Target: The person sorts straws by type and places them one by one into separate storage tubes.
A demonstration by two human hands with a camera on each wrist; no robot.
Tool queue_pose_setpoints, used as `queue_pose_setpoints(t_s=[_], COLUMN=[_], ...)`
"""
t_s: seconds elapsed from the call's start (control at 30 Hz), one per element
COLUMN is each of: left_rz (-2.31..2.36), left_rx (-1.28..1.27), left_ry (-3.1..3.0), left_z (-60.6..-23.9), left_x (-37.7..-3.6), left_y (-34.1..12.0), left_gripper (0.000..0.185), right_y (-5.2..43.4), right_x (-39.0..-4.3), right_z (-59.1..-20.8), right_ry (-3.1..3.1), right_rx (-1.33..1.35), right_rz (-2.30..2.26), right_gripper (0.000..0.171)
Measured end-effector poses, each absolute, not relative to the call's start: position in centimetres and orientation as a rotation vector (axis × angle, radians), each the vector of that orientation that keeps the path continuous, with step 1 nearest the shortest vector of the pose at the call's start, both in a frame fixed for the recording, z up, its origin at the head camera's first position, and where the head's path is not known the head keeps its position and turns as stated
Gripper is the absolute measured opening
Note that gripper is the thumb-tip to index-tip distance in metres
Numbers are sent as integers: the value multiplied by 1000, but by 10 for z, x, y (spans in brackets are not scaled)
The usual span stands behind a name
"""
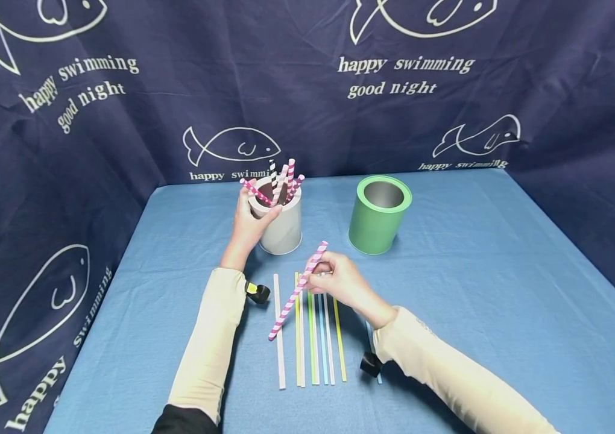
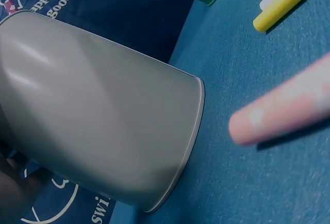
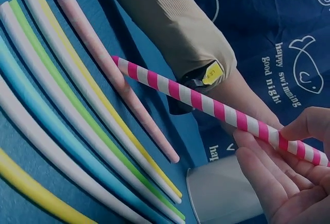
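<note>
My left hand [image 1: 248, 222] grips the white can [image 1: 283, 232] at its left upper side, thumb at the front of the rim. Several patterned paper straws stand in that can, among them a black-and-white striped straw [image 1: 272, 172] and a pink dotted straw [image 1: 255, 191] leaning left. Between thumb and fingers, my right hand [image 1: 342, 279] pinches a pink-and-white striped paper straw [image 3: 196, 100] near its upper end. This straw slants over the row on the cloth, its lower end overlapping a pale pink straw [image 1: 279, 346] in the head view.
Right of the white can stands a green can [image 1: 375, 226], its mouth upward. Yellow, white, green and blue straws [image 1: 321, 349] lie side by side on the blue cloth [image 1: 476, 289]. Another blue straw [image 1: 379, 380] lies partly under the right wrist. Dark printed fabric [image 1: 307, 90] hangs behind.
</note>
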State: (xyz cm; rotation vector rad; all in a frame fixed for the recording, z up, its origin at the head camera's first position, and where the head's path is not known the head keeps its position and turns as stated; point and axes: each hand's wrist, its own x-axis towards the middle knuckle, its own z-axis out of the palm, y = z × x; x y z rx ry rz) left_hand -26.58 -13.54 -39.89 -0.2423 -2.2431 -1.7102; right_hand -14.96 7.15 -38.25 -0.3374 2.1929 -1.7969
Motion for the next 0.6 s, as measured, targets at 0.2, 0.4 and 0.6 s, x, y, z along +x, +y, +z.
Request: queue_pose_setpoints(t_s=[0.2,0.4,0.6], left_rz=[-1710,-1720,-1710], left_rx=[-234,-229,-215], left_ry=[-2253,-2241,-2254], left_z=[-398,-397,-397], left_x=[-265,-264,-264], left_y=[-135,-135,-135], left_gripper=[81,79,79], right_y=[75,77,76], right_x=[-151,-160,-167], right_z=[-376,-357,-327], right_ry=[2239,2323,2469], right_rx=[-317,-347,-386], right_rz=[-1794,-1859,-1956], right_gripper=[20,20,18])
